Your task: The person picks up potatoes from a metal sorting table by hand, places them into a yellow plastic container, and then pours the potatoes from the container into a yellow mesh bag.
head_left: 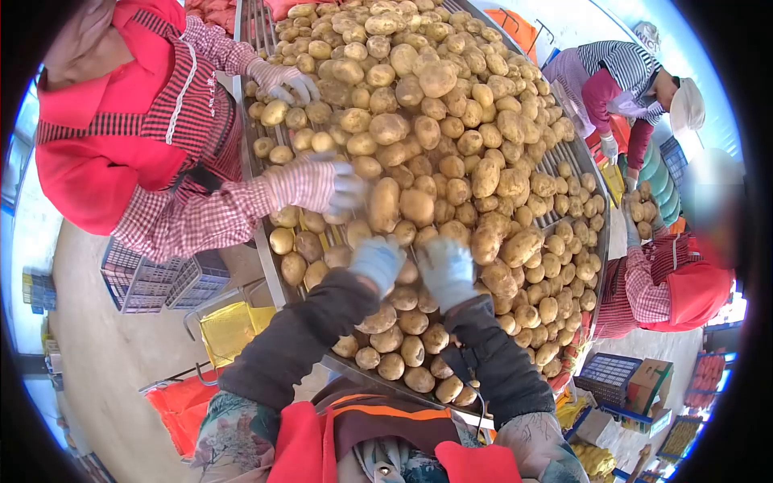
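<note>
A large heap of potatoes [419, 129] covers a slatted metal table in front of me. My left hand [378, 262], in a light blue glove, rests on potatoes near the table's lower middle. Just right of it, my right hand [447, 270], gloved the same way, lies over other potatoes. Both hands are somewhat blurred, and their fingertips are partly lost among the potatoes, so I cannot make out whether either holds one. Two larger potatoes [384, 204] lie just beyond my hands.
At the left, a person in red [161, 137] reaches both gloved hands over the potatoes. Two more people [616, 80] work at the right. Blue crates [145, 278], a yellow bag [229, 332] and a red bag [181, 410] stand left; boxes [648, 386] stand lower right.
</note>
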Demonstrator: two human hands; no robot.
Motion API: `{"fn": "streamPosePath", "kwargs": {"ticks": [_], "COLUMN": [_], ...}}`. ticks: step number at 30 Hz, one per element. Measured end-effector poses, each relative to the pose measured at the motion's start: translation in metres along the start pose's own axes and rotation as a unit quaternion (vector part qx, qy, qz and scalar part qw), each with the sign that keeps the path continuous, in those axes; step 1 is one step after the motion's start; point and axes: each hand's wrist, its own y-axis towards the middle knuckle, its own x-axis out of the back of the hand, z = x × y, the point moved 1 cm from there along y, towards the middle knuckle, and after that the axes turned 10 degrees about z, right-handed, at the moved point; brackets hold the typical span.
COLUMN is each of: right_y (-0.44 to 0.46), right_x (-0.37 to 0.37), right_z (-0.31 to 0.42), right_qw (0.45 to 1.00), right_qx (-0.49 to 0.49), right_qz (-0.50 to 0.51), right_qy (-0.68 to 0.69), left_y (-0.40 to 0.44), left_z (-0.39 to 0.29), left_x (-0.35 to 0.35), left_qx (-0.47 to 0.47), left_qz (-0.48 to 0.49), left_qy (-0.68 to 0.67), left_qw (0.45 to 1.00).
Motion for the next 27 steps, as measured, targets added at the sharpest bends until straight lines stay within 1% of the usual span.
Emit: {"fn": "streamPosePath", "kwargs": {"ticks": [1, 2, 3, 4, 6, 7, 8, 9, 10, 11, 12, 13, 14, 15, 16, 17, 18, 19, 20, 21, 22, 23, 24, 25, 26, 27], "right_y": [0.01, 0.027, 0.042, 0.056, 0.08, 0.087, 0.086, 0.088, 0.094, 0.1, 0.102, 0.105, 0.106, 0.106, 0.098, 0.085, 0.077, 0.07, 0.052, 0.034, 0.023, 0.016, 0.012, 0.018, 0.032, 0.042], "right_x": [-0.002, -0.001, -0.001, -0.005, -0.005, -0.005, 0.002, 0.008, 0.012, 0.015, 0.013, 0.008, 0.001, -0.001, 0.004, 0.017, 0.021, 0.014, 0.011, 0.012, 0.014, 0.017, 0.016, 0.008, -0.004, -0.009], "right_z": [-0.006, -0.01, -0.014, -0.016, -0.012, -0.016, -0.016, -0.015, -0.013, -0.011, -0.01, -0.013, -0.018, -0.023, -0.028, -0.03, -0.033, -0.037, -0.034, -0.028, -0.022, -0.014, -0.005, -0.001, 0.001, 0.011], "right_qw": [1.0, 1.0, 0.999, 0.999, 0.997, 0.997, 0.995, 0.993, 0.994, 0.991, 0.987, 0.987, 0.991, 0.994, 0.994, 0.985, 0.96, 0.923, 0.912, 0.897, 0.898, 0.931, 0.952, 0.952, 0.99, 0.994], "right_qx": [0.002, -0.017, -0.036, -0.034, -0.076, -0.072, -0.08, -0.085, -0.079, -0.094, -0.112, -0.11, -0.091, -0.071, -0.072, -0.062, -0.051, -0.089, -0.033, 0.024, 0.024, 0.044, 0.064, 0.067, 0.073, 0.08], "right_qz": [0.0, 0.011, 0.021, 0.019, 0.025, 0.027, 0.053, 0.078, 0.079, 0.095, 0.115, 0.118, 0.1, 0.079, 0.08, 0.055, 0.029, -0.027, -0.04, -0.053, -0.051, 0.023, 0.096, 0.098, 0.055, 0.009], "right_qy": [-0.002, -0.016, -0.028, -0.028, 0.014, 0.014, 0.016, 0.017, 0.017, 0.012, 0.008, 0.012, 0.016, 0.019, 0.019, 0.148, 0.275, 0.374, 0.407, 0.438, 0.435, 0.362, 0.284, 0.282, 0.104, -0.076], "left_y": [0.01, 0.018, 0.024, 0.029, 0.029, 0.028, 0.03, 0.02, 0.01, -0.002, -0.02, -0.038, -0.056, -0.074, -0.088, -0.095, -0.098, -0.099, -0.095, -0.092, -0.091, -0.091, -0.088, -0.09, -0.093, -0.098], "left_z": [-0.007, -0.012, -0.017, -0.017, -0.014, -0.011, 0.001, 0.013, 0.025, 0.036, 0.042, 0.044, 0.046, 0.047, 0.043, 0.032, 0.021, 0.011, 0.004, -0.002, -0.008, -0.011, -0.012, -0.01, -0.008, -0.006], "left_x": [0.0, 0.0, 0.001, 0.003, 0.02, 0.024, 0.009, 0.008, 0.011, 0.015, 0.016, 0.014, 0.009, 0.004, -0.001, -0.009, -0.018, -0.027, -0.032, -0.028, -0.022, -0.018, -0.032, -0.039, -0.043, -0.045], "left_qx": [0.014, 0.015, 0.022, 0.03, 0.037, 0.041, -0.008, -0.003, -0.04, -0.078, -0.071, -0.06, -0.057, -0.117, -0.175, -0.174, -0.148, -0.098, -0.1, -0.099, -0.133, -0.168, -0.146, -0.147, -0.139, -0.13], "left_qz": [0.078, 0.077, 0.125, 0.172, 0.182, 0.197, 0.168, 0.168, 0.116, 0.061, 0.069, 0.072, 0.075, -0.031, -0.136, -0.136, -0.112, -0.07, -0.079, -0.081, -0.067, -0.053, -0.058, -0.062, -0.04, -0.02], "left_qy": [0.065, 0.064, 0.09, 0.117, 0.105, 0.091, 0.101, 0.099, -0.023, -0.142, -0.373, -0.583, -0.584, -0.583, -0.573, -0.574, -0.844, -0.983, -0.981, -0.981, -0.982, -0.98, -0.987, -0.987, -0.988, -0.988], "left_qw": [0.995, 0.995, 0.988, 0.978, 0.977, 0.975, 0.981, 0.981, 0.992, 0.985, 0.922, 0.807, 0.807, 0.804, 0.789, 0.788, 0.503, 0.139, 0.148, 0.144, 0.119, 0.094, 0.036, 0.034, 0.057, 0.08]}}
